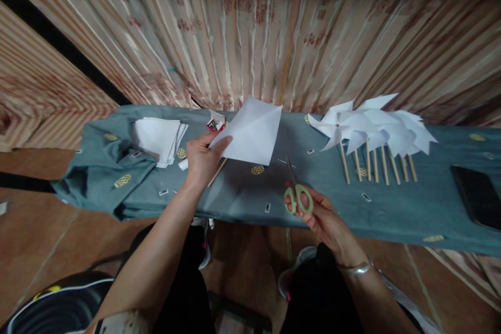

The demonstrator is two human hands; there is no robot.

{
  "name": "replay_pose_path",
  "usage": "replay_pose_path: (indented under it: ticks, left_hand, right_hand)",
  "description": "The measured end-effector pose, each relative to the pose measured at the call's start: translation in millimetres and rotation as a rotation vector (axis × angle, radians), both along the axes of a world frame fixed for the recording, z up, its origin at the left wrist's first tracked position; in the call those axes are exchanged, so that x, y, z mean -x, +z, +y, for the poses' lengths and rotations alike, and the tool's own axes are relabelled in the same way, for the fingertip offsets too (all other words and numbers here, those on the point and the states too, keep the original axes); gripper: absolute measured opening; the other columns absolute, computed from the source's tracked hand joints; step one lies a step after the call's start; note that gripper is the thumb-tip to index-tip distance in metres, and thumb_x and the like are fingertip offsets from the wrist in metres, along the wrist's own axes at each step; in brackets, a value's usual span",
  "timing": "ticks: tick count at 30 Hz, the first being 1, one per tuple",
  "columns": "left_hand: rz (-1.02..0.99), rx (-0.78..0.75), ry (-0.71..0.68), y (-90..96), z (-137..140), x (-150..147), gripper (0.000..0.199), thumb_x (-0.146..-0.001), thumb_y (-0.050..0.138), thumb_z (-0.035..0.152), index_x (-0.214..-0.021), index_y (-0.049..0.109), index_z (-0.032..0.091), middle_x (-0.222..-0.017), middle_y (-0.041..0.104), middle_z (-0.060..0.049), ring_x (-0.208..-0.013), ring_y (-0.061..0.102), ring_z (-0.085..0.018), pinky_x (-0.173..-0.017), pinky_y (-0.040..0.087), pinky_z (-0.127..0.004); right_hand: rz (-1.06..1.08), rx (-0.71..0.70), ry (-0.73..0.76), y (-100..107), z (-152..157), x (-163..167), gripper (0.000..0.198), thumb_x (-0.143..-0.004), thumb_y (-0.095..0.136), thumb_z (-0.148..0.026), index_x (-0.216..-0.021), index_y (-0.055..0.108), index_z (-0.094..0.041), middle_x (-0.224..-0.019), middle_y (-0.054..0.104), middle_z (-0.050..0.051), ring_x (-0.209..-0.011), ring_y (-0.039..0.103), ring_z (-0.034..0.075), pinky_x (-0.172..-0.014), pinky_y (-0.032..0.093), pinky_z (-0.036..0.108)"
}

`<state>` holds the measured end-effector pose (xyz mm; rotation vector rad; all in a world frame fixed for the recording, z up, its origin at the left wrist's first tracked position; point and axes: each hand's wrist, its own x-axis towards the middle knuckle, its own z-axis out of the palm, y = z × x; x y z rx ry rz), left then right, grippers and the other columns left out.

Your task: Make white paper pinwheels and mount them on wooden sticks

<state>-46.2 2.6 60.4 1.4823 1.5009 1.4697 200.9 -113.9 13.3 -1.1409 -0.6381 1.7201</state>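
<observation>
Between thumb and fingers, my left hand [203, 160] pinches one corner of a white square sheet of paper [256, 133], raised above the cloth. Faint diagonal creases cross the sheet. My right hand [319, 214] is closed around the pale green handles of a pair of scissors [298, 197], whose blades point up and away, apart from the paper. A wooden stick [217, 172] lies partly hidden beneath the sheet. Just beyond my left hand sits a small open box [215, 121] with tiny dark and shiny pieces inside.
A green-grey patterned cloth [242, 203] covers the narrow table. Stacked white paper [156, 138] lies at the left. Several white paper pinwheels [376, 125] on wooden sticks lie at the right, with a black phone [477, 195] farther right. A pleated curtain [250, 26] hangs behind.
</observation>
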Motion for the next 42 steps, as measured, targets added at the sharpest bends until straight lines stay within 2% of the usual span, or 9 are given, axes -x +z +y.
replay_pose_path:
  ticks: [6,9,14,22,31,42]
  left_hand:
    - [-0.111,0.056,-0.012,-12.7,6,-5,0.018,-0.065,0.073,0.026,-0.053,0.063,0.017,-0.05,0.049,0.005,-0.049,0.043,-0.009,-0.045,0.034,-0.022]
    - [-0.174,0.074,-0.037,-19.2,6,-10,0.02,-0.065,0.074,0.025,-0.051,0.061,0.018,-0.049,0.048,0.005,-0.049,0.043,-0.009,-0.044,0.035,-0.022]
    - [-0.182,0.091,-0.105,-21.1,3,-16,0.019,-0.07,0.074,0.023,-0.054,0.063,0.018,-0.052,0.049,0.004,-0.05,0.048,-0.01,-0.043,0.04,-0.022]
    - [-0.204,0.128,-0.142,-25.0,2,-19,0.017,-0.069,0.078,0.023,-0.059,0.066,0.018,-0.054,0.055,0.003,-0.05,0.054,-0.011,-0.041,0.045,-0.022]
    - [-0.209,0.163,-0.211,-28.7,0,-22,0.02,-0.071,0.078,0.024,-0.058,0.064,0.019,-0.053,0.053,0.003,-0.052,0.055,-0.013,-0.04,0.043,-0.023]
    - [-0.149,0.159,-0.166,-22.4,-3,-26,0.016,-0.069,0.079,0.021,-0.058,0.067,0.018,-0.051,0.052,0.005,-0.047,0.051,-0.01,-0.037,0.038,-0.02]
  right_hand:
    - [-0.208,-0.16,0.201,-2,-12,-5,0.052,-0.075,0.075,-0.051,-0.12,0.069,-0.025,-0.097,0.075,0.008,-0.084,0.068,0.021,-0.077,0.054,0.034]
    - [-0.235,-0.201,0.264,3,-13,-4,0.052,-0.073,0.077,-0.05,-0.119,0.07,-0.026,-0.093,0.074,0.006,-0.083,0.066,0.02,-0.074,0.053,0.032]
    - [-0.259,-0.204,0.265,13,-11,-1,0.052,-0.071,0.078,-0.05,-0.115,0.073,-0.025,-0.086,0.072,0.005,-0.075,0.063,0.018,-0.067,0.052,0.03]
    - [-0.27,-0.212,0.236,10,-13,-8,0.049,-0.071,0.079,-0.048,-0.114,0.073,-0.026,-0.085,0.074,0.005,-0.075,0.064,0.018,-0.065,0.052,0.029]
    - [-0.3,-0.194,0.233,12,-11,-8,0.05,-0.07,0.078,-0.049,-0.113,0.074,-0.024,-0.083,0.074,0.005,-0.073,0.064,0.018,-0.066,0.054,0.03]
    - [-0.278,-0.19,0.227,12,-12,-10,0.048,-0.07,0.079,-0.049,-0.112,0.075,-0.026,-0.084,0.074,0.005,-0.076,0.066,0.019,-0.067,0.055,0.03]
